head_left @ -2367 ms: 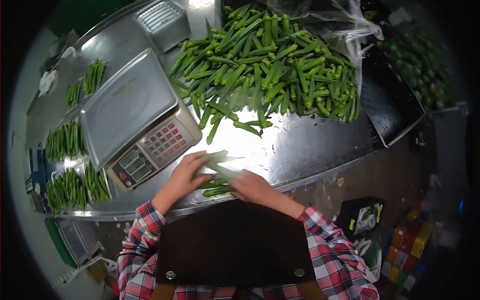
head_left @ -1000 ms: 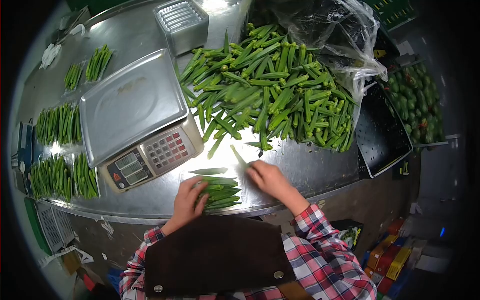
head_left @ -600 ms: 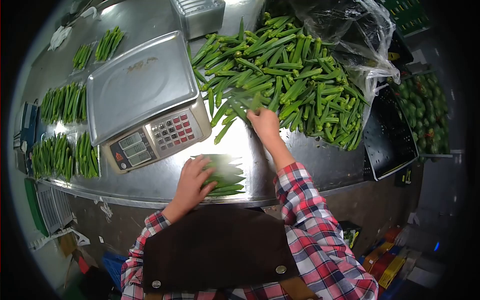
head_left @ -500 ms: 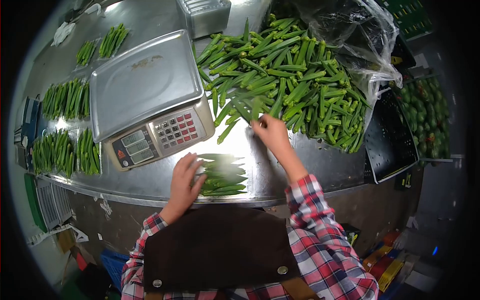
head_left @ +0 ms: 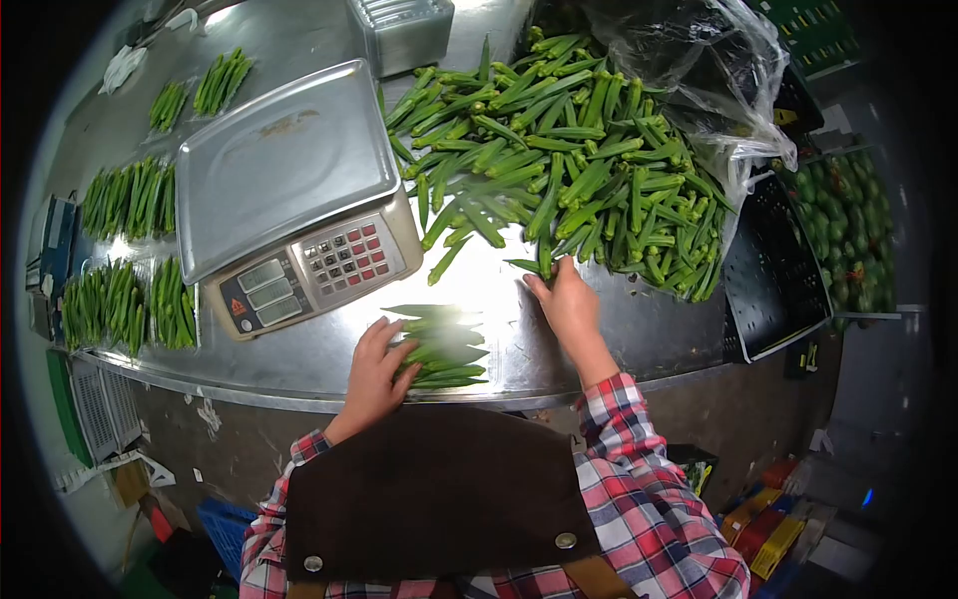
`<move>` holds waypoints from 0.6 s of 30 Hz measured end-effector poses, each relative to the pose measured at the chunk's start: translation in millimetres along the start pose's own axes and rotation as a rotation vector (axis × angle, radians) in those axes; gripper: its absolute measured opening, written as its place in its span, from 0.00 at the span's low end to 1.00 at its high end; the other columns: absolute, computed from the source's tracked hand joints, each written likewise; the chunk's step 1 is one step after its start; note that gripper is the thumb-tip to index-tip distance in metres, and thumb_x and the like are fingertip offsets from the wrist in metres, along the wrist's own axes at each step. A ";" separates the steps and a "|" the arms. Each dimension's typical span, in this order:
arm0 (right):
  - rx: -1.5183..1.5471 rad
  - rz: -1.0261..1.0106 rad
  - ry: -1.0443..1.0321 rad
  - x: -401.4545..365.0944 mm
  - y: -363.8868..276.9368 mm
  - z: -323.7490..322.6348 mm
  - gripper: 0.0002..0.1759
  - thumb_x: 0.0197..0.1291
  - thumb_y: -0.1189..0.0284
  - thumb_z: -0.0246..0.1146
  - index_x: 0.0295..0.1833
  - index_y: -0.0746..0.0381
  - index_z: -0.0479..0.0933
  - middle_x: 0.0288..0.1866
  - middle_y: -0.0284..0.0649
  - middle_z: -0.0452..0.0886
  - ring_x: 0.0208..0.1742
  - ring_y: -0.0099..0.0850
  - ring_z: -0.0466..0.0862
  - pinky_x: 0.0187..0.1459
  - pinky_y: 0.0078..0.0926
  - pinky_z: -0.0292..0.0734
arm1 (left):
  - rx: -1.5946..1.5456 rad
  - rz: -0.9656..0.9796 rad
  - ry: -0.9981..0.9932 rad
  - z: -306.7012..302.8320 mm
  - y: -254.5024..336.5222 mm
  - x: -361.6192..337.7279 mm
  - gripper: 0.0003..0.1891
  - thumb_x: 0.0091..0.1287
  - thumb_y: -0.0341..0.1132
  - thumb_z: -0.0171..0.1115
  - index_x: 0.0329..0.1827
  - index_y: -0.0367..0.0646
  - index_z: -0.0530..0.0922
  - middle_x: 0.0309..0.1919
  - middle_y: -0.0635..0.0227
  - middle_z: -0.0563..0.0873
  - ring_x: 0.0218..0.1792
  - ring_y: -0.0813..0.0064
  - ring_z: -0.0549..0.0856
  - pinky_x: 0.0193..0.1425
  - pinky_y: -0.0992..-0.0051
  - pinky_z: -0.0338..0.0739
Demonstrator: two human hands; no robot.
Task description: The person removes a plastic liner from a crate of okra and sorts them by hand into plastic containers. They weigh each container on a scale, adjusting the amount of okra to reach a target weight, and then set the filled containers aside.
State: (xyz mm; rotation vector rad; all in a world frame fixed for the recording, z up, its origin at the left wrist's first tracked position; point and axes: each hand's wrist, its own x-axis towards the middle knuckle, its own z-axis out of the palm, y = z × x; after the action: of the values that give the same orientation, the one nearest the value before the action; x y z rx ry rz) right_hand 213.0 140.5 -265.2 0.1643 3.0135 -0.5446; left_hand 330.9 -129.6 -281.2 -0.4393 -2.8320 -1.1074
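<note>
My left hand [head_left: 374,374] rests at the left ends of a row of okra pods [head_left: 447,351] lying side by side near the table's front edge. Its fingers are spread and touch the pods without gripping them. Farther right, my right hand [head_left: 567,304] pinches an okra pod [head_left: 523,265] between thumb and fingers, just in front of a large heap of loose okra [head_left: 599,160]. Glare washes out part of the row.
A digital scale [head_left: 289,170] stands left of the heap. Packed okra trays [head_left: 130,200] sit at the far left. Behind are stacked clear trays [head_left: 404,35]. A plastic bag [head_left: 738,100] and a black crate [head_left: 783,270] border the heap on the right.
My right hand has moved right and slightly toward me, along the heap's front edge, and now pinches a pod there. My left hand has stayed beside the row, shifting slightly.
</note>
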 end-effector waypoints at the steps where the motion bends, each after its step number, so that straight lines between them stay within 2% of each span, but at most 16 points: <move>1: -0.017 0.004 0.024 3.8 1.2 3.0 0.20 0.52 0.57 0.65 0.38 0.62 0.71 0.26 0.48 0.80 0.30 0.48 0.80 0.29 0.41 0.73 | -0.002 0.012 0.011 2.4 0.8 0.2 0.16 0.52 0.31 0.64 0.46 0.42 0.76 0.54 0.58 0.72 0.58 0.53 0.68 0.61 0.59 0.63; 5: 0.049 -0.075 0.143 11.9 14.0 6.2 0.16 0.52 0.62 0.64 0.37 0.64 0.72 0.27 0.48 0.80 0.31 0.49 0.80 0.31 0.42 0.74 | 0.021 0.092 0.052 6.5 -1.5 -6.2 0.16 0.50 0.28 0.65 0.43 0.42 0.76 0.52 0.59 0.73 0.55 0.53 0.71 0.58 0.60 0.65; 6: 0.051 -0.086 0.175 12.8 23.5 12.4 0.15 0.52 0.65 0.65 0.36 0.65 0.73 0.26 0.48 0.80 0.29 0.46 0.81 0.30 0.38 0.74 | 0.038 0.117 0.059 4.8 -2.3 -10.8 0.16 0.49 0.27 0.65 0.43 0.42 0.76 0.51 0.59 0.73 0.54 0.53 0.71 0.58 0.60 0.66; 9: 0.225 -0.140 0.098 0.5 53.9 11.6 0.12 0.53 0.68 0.64 0.38 0.65 0.75 0.25 0.43 0.79 0.26 0.33 0.80 0.29 0.28 0.73 | -0.003 0.175 -0.007 -3.4 -7.0 -20.3 0.17 0.51 0.26 0.64 0.45 0.40 0.75 0.50 0.58 0.74 0.52 0.53 0.72 0.57 0.59 0.66; 12: 0.590 -0.022 -0.144 -37.0 44.5 -16.3 0.10 0.54 0.72 0.63 0.41 0.64 0.76 0.26 0.36 0.77 0.26 0.22 0.74 0.30 0.19 0.69 | -0.082 -0.053 0.171 -15.7 -2.8 -34.7 0.18 0.54 0.26 0.61 0.49 0.39 0.73 0.49 0.56 0.74 0.52 0.54 0.73 0.57 0.62 0.67; 14: 0.627 -0.226 -0.237 -53.7 13.9 -28.6 0.09 0.55 0.74 0.62 0.42 0.63 0.77 0.27 0.31 0.75 0.28 0.19 0.71 0.31 0.17 0.68 | -0.108 -0.250 0.224 -10.7 -10.5 -40.2 0.18 0.56 0.27 0.60 0.51 0.39 0.72 0.50 0.55 0.73 0.52 0.55 0.73 0.56 0.64 0.67; 15: 0.562 -0.290 -0.346 -57.3 3.5 -27.9 0.13 0.54 0.69 0.63 0.44 0.63 0.77 0.35 0.39 0.79 0.32 0.32 0.78 0.36 0.25 0.74 | -0.120 -0.345 0.249 -8.5 -13.6 -41.4 0.19 0.58 0.27 0.59 0.53 0.39 0.71 0.50 0.54 0.73 0.52 0.56 0.73 0.55 0.65 0.67; 16: 0.522 -0.355 -0.406 -59.4 -8.5 -20.4 0.14 0.54 0.67 0.63 0.44 0.62 0.77 0.35 0.40 0.79 0.32 0.34 0.79 0.36 0.26 0.74 | -0.176 -0.439 0.217 -8.5 -15.1 -39.8 0.18 0.60 0.28 0.57 0.54 0.37 0.69 0.45 0.54 0.76 0.43 0.59 0.77 0.47 0.68 0.71; 17: 0.483 -0.420 -0.464 -60.3 -19.3 -13.6 0.14 0.54 0.66 0.63 0.44 0.62 0.77 0.34 0.41 0.79 0.33 0.37 0.79 0.37 0.28 0.74 | -0.250 -0.523 0.159 -10.0 -12.5 -35.5 0.18 0.60 0.28 0.57 0.55 0.37 0.69 0.42 0.55 0.77 0.40 0.60 0.78 0.44 0.69 0.72; 18: 0.462 -0.357 -0.511 -60.5 -26.3 -11.1 0.15 0.54 0.64 0.63 0.43 0.62 0.77 0.34 0.42 0.79 0.33 0.38 0.79 0.38 0.29 0.74 | -0.323 -0.607 0.099 -12.7 -6.9 -30.2 0.18 0.61 0.28 0.56 0.55 0.36 0.69 0.38 0.55 0.78 0.36 0.61 0.79 0.41 0.69 0.73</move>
State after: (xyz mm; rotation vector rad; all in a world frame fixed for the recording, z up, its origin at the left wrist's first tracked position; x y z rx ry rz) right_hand 269.3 114.3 -240.1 -0.4302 2.3834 -1.1113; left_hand 357.4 -150.2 -281.4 0.4934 -2.7640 -1.6312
